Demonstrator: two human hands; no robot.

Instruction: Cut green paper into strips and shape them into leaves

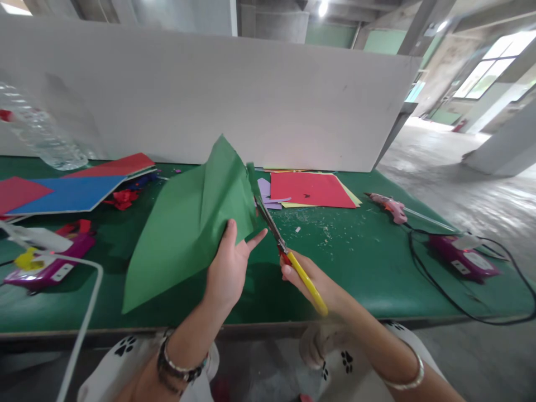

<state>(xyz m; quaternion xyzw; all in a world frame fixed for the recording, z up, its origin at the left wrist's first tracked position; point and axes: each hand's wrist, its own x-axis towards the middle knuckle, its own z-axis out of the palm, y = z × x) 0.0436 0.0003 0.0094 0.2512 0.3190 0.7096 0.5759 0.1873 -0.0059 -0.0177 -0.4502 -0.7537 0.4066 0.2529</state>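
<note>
Paper [176,229] is held by the left hand [229,271] mid-frame; scissors [282,241] are gripped by the right hand [310,276], lower centre.

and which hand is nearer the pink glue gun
Right: the right hand, holding scissors, is left of the pink glue gun; the left hand, holding green paper, is farther left.

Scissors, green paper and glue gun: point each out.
Scissors [282,244]: head view, at the pivot.
Green paper [178,223]: head view, on its broad face.
Glue gun [391,207]: head view, on its pink body.

Scissors [282,244] seemingly against green paper [184,223]
</note>
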